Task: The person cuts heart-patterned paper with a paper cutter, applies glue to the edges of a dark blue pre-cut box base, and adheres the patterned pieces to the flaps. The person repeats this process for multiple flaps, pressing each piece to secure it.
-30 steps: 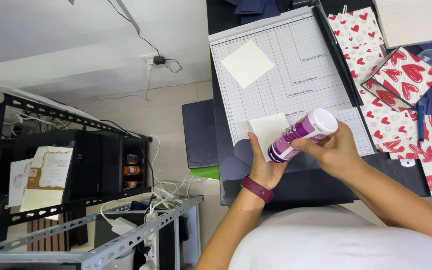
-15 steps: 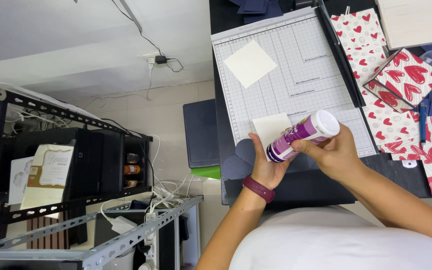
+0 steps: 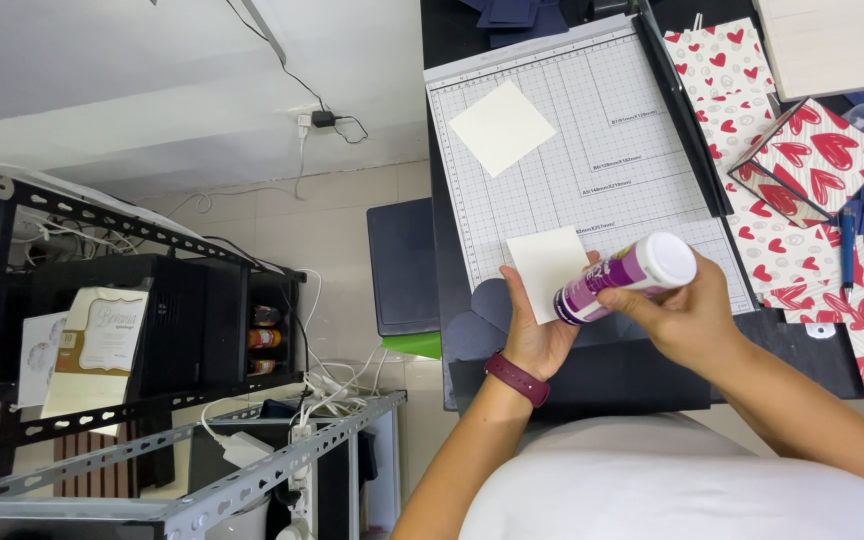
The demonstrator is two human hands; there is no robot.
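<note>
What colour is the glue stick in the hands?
The glue stick is purple with a white cap, seen best in the head view, held in the right hand.

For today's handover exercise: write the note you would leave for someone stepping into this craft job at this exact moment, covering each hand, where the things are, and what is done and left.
Left hand: holds a small cream square card over the near edge of the cutting mat.
Right hand: grips a purple glue stick, white cap on the far end, its near end against the card.
A second cream square lies loose on the mat. Heart-patterned papers lie to the right.
Done: two squares are cut.
Left: whether glue is on the card cannot be told; the second square is untouched.
</note>
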